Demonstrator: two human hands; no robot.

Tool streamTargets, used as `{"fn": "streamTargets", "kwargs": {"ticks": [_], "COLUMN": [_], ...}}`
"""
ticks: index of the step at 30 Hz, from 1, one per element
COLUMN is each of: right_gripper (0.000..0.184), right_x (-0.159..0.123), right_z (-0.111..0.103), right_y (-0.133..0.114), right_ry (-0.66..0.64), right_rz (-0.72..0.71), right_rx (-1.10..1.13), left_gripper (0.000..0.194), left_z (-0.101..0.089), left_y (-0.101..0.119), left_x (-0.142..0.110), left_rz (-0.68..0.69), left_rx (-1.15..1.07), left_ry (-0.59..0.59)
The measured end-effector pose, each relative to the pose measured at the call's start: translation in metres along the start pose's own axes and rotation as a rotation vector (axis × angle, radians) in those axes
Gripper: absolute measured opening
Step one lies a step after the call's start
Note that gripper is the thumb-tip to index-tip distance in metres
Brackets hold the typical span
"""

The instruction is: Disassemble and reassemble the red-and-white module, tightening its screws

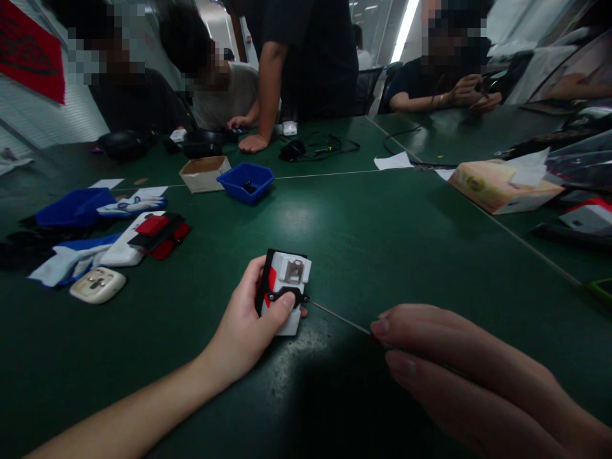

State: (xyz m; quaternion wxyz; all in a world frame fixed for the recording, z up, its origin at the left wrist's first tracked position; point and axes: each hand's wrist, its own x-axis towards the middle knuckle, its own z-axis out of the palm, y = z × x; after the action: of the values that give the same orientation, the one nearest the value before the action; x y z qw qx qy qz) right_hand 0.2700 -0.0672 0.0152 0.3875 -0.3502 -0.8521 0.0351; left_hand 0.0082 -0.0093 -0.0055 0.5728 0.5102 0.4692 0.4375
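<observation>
My left hand (253, 319) is closed around a small white, red and black device (291, 271), with the thumb pressing a black bracket (289, 294) on its face. A screw sits at each end of that bracket. In my right hand (444, 363) is a screwdriver (339, 315), pinched between the fingers; its handle is mostly hidden. The thin metal shaft runs left, and its tip meets the screw at the bracket's right end.
Blue bins (246, 183) and a cardboard box (204, 173) stand farther back. Gloves (79, 258), a white rounded device (98, 285) and a red-black strap (160, 234) lie left. A tissue box (502, 185) is at right. Several people sit or stand across the green table (344, 223).
</observation>
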Motion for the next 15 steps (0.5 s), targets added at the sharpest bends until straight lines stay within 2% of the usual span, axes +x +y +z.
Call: {"fn": "streamTargets", "kwargs": {"ticks": [4, 9, 15], "right_gripper": [0.033, 0.021, 0.015], "right_x": [0.017, 0.026, 0.024], "right_z": [0.000, 0.008, 0.009], "right_y": [0.006, 0.002, -0.003], "right_ry": [-0.060, 0.059, 0.071], "right_rz": [-0.149, -0.285, -0.226], "right_rx": [-0.089, -0.166, -0.225], "left_gripper": [0.055, 0.058, 0.055], "left_z": [0.001, 0.001, 0.000], "left_y": [0.000, 0.000, -0.002], "left_x": [0.001, 0.000, -0.001], "left_rz": [-0.004, 0.009, 0.059], "left_rx": [0.005, 0.029, 0.131], "left_ry": [0.008, 0.018, 0.022]}}
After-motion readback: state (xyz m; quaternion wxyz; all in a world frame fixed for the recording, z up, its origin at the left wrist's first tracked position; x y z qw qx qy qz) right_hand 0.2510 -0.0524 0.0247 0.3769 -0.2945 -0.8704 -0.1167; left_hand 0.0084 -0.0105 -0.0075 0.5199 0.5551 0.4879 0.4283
